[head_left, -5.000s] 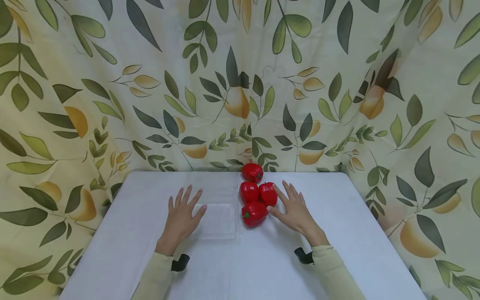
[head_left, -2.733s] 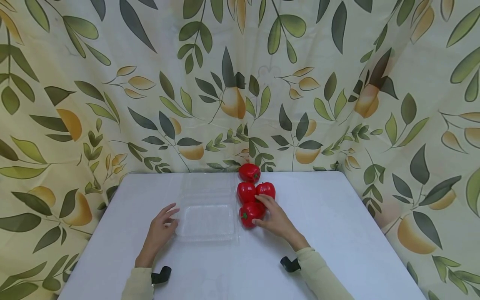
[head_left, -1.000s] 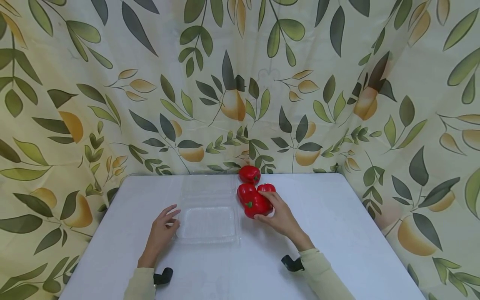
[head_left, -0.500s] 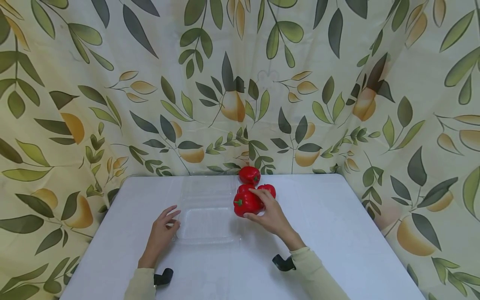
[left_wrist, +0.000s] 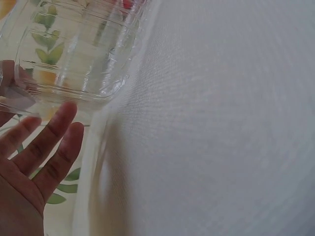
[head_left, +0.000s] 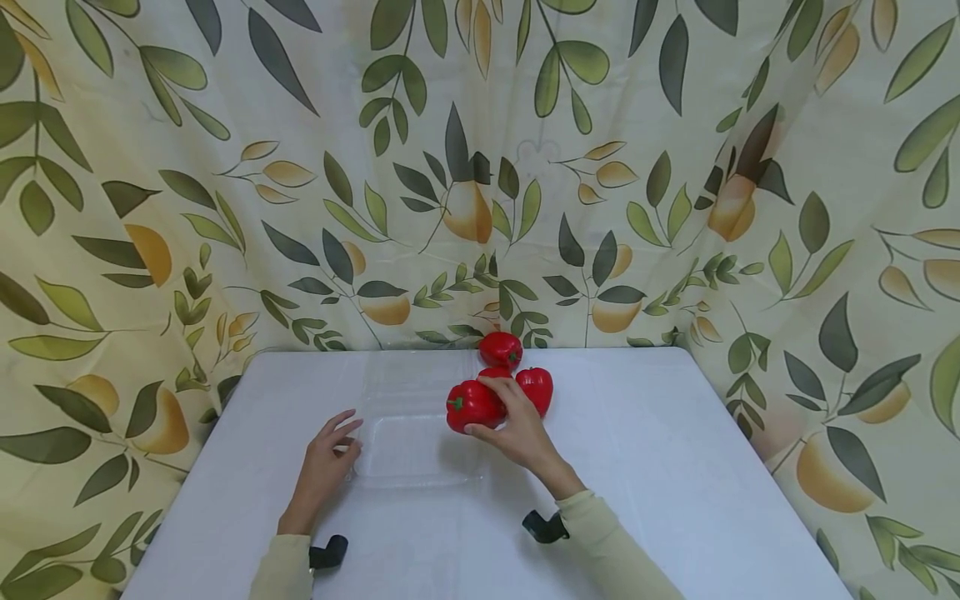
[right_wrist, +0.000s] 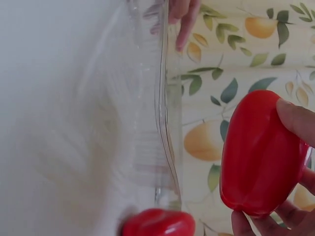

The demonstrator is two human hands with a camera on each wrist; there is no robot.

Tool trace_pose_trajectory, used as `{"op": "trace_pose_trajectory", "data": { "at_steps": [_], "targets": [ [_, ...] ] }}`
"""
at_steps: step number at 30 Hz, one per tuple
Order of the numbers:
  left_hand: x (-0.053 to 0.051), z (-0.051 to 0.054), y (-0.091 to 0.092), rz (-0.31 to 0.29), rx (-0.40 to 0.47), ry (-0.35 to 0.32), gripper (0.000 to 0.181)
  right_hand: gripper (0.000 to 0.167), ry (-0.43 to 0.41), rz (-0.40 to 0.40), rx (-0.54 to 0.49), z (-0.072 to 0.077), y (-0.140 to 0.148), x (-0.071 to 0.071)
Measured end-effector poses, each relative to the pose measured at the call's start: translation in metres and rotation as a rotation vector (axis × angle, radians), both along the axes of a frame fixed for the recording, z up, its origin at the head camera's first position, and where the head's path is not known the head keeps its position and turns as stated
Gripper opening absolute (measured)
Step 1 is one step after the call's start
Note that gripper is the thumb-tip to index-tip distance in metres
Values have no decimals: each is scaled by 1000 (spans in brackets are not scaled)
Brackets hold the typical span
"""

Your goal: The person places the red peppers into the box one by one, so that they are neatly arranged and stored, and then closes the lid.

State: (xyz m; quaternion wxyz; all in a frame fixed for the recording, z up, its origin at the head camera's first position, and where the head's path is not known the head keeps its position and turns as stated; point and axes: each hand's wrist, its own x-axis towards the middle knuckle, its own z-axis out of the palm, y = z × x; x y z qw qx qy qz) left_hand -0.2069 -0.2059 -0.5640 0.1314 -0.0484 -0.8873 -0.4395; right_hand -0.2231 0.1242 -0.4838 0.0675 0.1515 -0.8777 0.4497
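Container (head_left: 408, 450) lying on bench (head_left: 645, 467), left hand (head_left: 324, 467) sitting at its 9 o'clock. Right hand (head_left: 519, 432) holding pepper (head_left: 472, 408) over its 2 o'clock edge; three other peppers (head_left: 537, 388) sitting beyond.

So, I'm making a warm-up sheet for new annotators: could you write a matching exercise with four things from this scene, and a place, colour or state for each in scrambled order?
1. Right hand
2. Left hand
3. Plastic container
4. Patterned cloth

A. Clear and see-through
B. Hanging behind the white table
C. Holding a red pepper
D. By the container's left edge in the head view

Right pairs: 1-C, 2-D, 3-A, 4-B
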Motion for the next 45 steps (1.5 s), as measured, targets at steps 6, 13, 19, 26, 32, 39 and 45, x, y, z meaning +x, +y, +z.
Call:
{"op": "trace_pose_trajectory", "data": {
  "at_steps": [6,13,19,26,32,39,45],
  "targets": [
    [0,1,1,4,4,1,35,79,-4,9,-21,-2,-11,-1],
    [0,1,1,4,0,7,35,80,-32,27,-38,-6,-26,-1],
    [0,0,1,14,2,11,35,80,-48,71,-71,-8,-44,0],
    [0,0,2,14,4,-16,35,79,-84,82,-57,-16,-62,0],
    [1,2,2,11,-5,-19,35,76,-151,71,-55,-25,-75,-5],
    [0,0,2,8,-5,-17,35,75,-171,47,-45,-28,-92,-8],
    [0,1,2,10,-15,-16,35,75,-174,24,-29,-26,-107,-11]
  ]
}}
